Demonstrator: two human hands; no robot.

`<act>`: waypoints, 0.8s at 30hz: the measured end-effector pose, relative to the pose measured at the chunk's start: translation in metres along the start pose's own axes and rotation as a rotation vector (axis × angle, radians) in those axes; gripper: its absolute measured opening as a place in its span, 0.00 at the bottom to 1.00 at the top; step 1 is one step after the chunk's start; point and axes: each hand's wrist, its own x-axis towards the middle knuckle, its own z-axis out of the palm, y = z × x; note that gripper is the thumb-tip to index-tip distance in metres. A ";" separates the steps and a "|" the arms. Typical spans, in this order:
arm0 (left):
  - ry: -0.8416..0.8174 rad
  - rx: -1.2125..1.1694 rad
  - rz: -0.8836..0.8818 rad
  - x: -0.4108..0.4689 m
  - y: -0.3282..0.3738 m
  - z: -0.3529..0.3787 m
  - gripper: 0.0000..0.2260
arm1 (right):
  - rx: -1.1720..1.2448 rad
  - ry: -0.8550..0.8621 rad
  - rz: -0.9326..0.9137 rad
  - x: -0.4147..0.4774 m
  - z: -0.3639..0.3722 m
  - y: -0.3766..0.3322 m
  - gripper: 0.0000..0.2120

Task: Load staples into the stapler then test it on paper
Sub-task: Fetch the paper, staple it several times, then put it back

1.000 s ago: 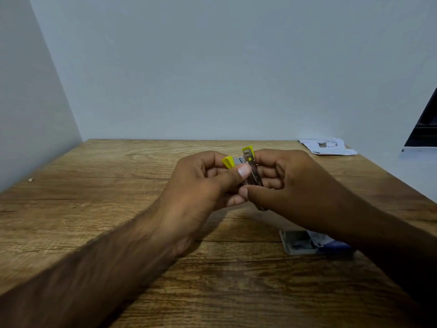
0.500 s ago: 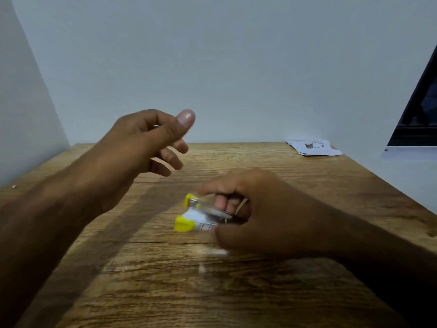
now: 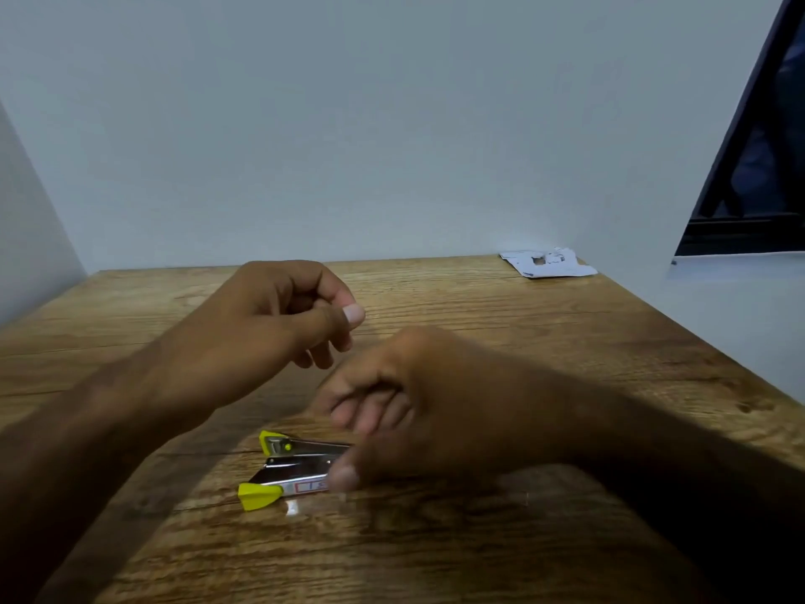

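Head view, right hand (image 3: pixel 418 411) gripping open stapler (image 3: pixel 296 468) on table (image 3: pixel 566 342), left hand (image 3: pixel 279 316) loosely curled, empty

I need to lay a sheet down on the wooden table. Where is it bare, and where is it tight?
Bare wood spans the wooden table between the hands and the crumpled white paper at the far right corner. The far left by the wall is bare too, as is the near edge. It is crowded mid-table, where the right hand hovers at the open yellow-tipped metal stapler under the left hand.
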 end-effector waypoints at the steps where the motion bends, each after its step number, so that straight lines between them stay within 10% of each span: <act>1: -0.011 0.006 0.018 0.000 0.000 0.001 0.08 | -0.004 -0.020 0.025 -0.002 -0.011 0.003 0.19; 13: -0.237 0.671 0.274 -0.026 0.021 0.055 0.22 | -0.211 -0.398 0.511 -0.049 -0.100 0.034 0.26; 24: -0.227 0.518 0.151 -0.026 0.026 0.065 0.16 | -0.190 -0.446 0.535 -0.037 -0.088 0.043 0.15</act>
